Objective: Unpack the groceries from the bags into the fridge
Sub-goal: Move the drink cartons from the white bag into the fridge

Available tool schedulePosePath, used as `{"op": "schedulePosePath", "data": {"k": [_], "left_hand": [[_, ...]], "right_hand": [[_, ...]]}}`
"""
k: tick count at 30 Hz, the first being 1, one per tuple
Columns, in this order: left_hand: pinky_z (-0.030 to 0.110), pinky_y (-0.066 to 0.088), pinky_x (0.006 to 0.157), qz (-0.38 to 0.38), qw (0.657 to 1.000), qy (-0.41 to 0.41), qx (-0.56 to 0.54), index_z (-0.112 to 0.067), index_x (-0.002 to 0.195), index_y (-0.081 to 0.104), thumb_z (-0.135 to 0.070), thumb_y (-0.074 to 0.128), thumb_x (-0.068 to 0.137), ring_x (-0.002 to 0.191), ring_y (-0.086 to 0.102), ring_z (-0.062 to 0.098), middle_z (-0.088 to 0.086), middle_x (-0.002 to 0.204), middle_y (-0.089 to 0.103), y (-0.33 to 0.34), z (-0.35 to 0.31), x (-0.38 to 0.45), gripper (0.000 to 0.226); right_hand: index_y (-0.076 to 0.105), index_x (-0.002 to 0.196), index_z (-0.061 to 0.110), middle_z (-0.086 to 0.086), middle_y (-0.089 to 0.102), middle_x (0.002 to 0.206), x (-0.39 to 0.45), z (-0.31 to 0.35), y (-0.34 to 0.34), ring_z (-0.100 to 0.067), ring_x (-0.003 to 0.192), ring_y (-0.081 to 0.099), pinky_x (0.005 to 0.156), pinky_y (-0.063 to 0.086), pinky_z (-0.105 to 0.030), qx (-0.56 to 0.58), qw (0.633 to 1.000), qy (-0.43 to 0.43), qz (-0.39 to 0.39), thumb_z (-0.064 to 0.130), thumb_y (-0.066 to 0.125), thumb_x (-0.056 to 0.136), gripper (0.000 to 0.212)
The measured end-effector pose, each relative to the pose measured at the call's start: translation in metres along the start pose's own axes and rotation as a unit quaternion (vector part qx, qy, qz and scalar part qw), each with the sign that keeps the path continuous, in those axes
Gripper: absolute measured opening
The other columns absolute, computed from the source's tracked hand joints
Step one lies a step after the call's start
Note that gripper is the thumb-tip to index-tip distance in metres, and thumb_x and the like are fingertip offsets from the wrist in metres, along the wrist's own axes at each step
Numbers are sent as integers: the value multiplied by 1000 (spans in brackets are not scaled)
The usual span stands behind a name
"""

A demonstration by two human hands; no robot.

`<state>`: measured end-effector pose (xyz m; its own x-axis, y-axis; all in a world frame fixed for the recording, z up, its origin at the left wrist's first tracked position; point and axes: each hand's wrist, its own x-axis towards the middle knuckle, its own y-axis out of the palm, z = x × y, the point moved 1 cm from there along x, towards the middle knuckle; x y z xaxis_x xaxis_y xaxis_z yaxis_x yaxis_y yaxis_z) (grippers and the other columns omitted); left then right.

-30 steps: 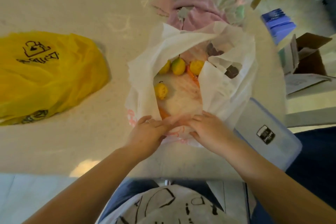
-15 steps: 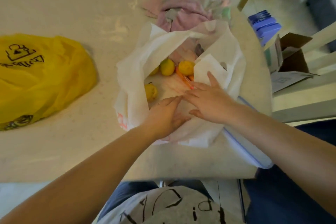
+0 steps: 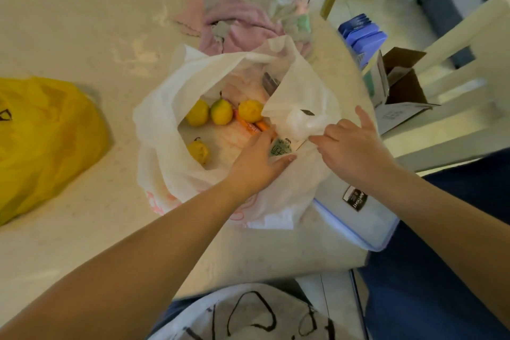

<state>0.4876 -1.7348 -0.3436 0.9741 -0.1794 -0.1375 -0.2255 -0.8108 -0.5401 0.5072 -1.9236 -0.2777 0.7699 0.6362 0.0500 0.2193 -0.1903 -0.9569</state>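
fruits point(image 3: 221, 111) — four yellow — in white bag point(image 3: 162, 132); left hand point(image 3: 256, 163) flat, right hand point(image 3: 350, 146) seemingly pinching its rim.

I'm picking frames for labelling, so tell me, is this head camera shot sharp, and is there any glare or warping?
Head view: the white bag and yellow fruits read fairly sharp; the right hand is slightly smeared; the chair at right is motion-blurred; window glare sheens the countertop; wide-angle warping bows the counter edge.

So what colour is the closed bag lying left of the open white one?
Yellow bag, with black print; head view.
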Motion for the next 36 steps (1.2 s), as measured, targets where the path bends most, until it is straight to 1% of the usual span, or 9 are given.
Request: {"op": "schedulePosePath", "data": {"k": [5,8,11,14,20,25,30,33,36], "left_hand": [[30,41,98,-15,998,30,-44,-18,134,41,-49,58,86,116,48,10,-7,132,50,2,-15,22,59],[32,47,88,-1,999,14,-43,-14,127,43,-46,64,82,111,53,15,3,125,55,2,-19,35,59],[36,44,96,23,999,0,-27,-13,138,35,-46,67,78,123,47,20,5,136,48,3,-18,47,75],[36,41,100,32,999,-13,-4,-12,142,31,-42,68,81,127,44,21,6,141,44,4,-20,52,77],[34,49,74,-9,998,26,63,-19,115,52,-35,71,77,95,58,20,3,104,58,14,-20,53,45],[29,42,68,-44,992,18,115,-17,116,51,-30,69,77,97,56,19,3,108,58,7,-15,45,45],[30,50,78,-59,997,41,23,-19,121,52,-36,73,75,95,57,11,-3,110,62,-21,-6,20,54],[33,52,86,-77,996,39,-15,-17,121,50,-35,75,75,102,58,12,1,116,61,-39,6,4,55],[13,49,83,-122,985,-17,-120,-17,122,47,-14,75,76,102,58,4,-2,117,58,-63,9,-10,54]], "right_hand": [[65,105,13,-5,66,88,-8,-10,-5,-27,89,61,103,34,-52,-1,991,104,89,19,56,84,24],[27,143,15,0,63,98,-10,-15,-6,-22,99,57,100,34,-43,36,964,162,207,30,39,92,55],[0,148,17,1,58,90,-11,-20,4,-22,93,58,91,37,-42,126,934,210,260,35,38,92,70],[9,147,26,3,61,102,-6,-23,11,-22,102,57,93,39,-44,195,928,236,213,44,43,90,69],[44,136,30,3,52,131,13,-12,11,-21,120,44,96,34,-37,236,951,175,99,37,49,92,45],[53,126,35,6,58,125,20,-6,15,-20,116,48,94,32,-38,241,949,170,110,37,44,93,34],[67,112,23,5,67,112,38,3,-7,-21,104,58,90,32,-35,209,970,89,-91,47,47,84,42],[51,133,24,1,56,129,62,18,-13,-21,115,53,96,39,-35,329,943,47,-9,42,61,80,57],[22,147,34,10,48,130,81,38,-9,-4,113,47,88,39,-18,480,862,33,157,31,76,73,91]]}}
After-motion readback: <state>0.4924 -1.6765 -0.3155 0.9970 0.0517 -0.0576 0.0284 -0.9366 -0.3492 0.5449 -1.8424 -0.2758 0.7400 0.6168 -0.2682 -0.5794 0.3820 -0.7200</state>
